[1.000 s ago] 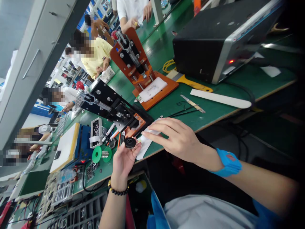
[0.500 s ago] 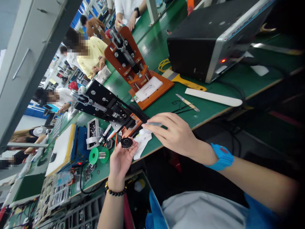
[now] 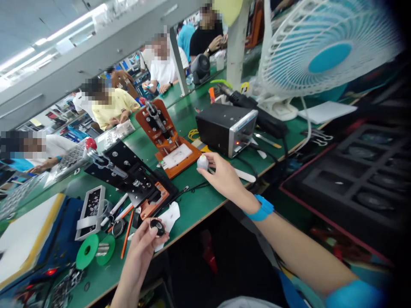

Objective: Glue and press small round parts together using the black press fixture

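Note:
My left hand point(image 3: 143, 241), near the table's front edge, is closed round a small round black disc point(image 3: 158, 227), with the thumb lying on its face. A crumpled white wipe point(image 3: 172, 215) lies under and beside those fingers. My right hand point(image 3: 221, 174) is raised above the bench and pinches a small whitish, rounded piece, perhaps a little bottle point(image 3: 202, 163), with a yellowish spot on top. Behind my left hand stands a black toggle press point(image 3: 117, 169) on an orange base. Farther back is an orange toggle press point(image 3: 160, 128) with a white pad.
A black box with a red light point(image 3: 221, 128) stands behind my right hand, and a white clip fan point(image 3: 321, 60) is beyond it. On the left are a green solder spool point(image 3: 87, 251), a parts tray point(image 3: 91, 209) and pens. Co-workers sit across the bench.
The view has swung to the right, bringing in the fan. My right hand has moved away from my left and turned, with the whitish piece in its fingers. My left hand still holds the disc.

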A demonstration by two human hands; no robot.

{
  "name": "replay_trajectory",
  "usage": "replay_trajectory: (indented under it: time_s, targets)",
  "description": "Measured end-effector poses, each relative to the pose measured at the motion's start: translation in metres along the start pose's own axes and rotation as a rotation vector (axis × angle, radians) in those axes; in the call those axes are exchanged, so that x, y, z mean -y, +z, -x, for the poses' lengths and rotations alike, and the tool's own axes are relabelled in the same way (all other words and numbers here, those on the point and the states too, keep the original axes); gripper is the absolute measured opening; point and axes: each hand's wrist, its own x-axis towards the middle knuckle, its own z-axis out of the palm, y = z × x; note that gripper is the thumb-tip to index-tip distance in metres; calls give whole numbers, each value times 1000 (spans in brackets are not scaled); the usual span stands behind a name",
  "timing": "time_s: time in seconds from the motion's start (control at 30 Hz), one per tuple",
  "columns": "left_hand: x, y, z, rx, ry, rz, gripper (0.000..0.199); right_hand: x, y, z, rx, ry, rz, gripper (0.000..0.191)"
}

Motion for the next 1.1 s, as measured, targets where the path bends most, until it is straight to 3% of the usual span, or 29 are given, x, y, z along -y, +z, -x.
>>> replay_trajectory:
  time_s: [0.3,0.43,0.53,0.6,0.67,0.73,0.8,0.93,1.1]
  targets:
    - [3,0,-3,48,-11,-7,41,1,8,-1,42,-145,91,48]
    - [6,-2,-7,85,-18,30,38,4,-4,7,-73,-170,130,53]
    - [5,-3,-7,107,-27,42,39,21,-12,28,-157,-202,88,37]
    - [3,-2,-5,109,-24,39,40,39,-10,45,-24,-282,15,24]
    - [0,-1,-4,100,-29,31,43,57,1,59,223,-378,-75,20]
    - [-2,0,-3,99,-53,24,45,71,16,69,411,-439,-162,25]
    - [-2,-1,-3,113,-63,22,45,79,31,75,509,-451,-233,34]
    - [9,-4,-4,159,-10,11,45,83,46,76,669,-403,-305,39]
    - [18,-6,-15,188,-10,50,58,80,45,71,838,-204,-287,45]
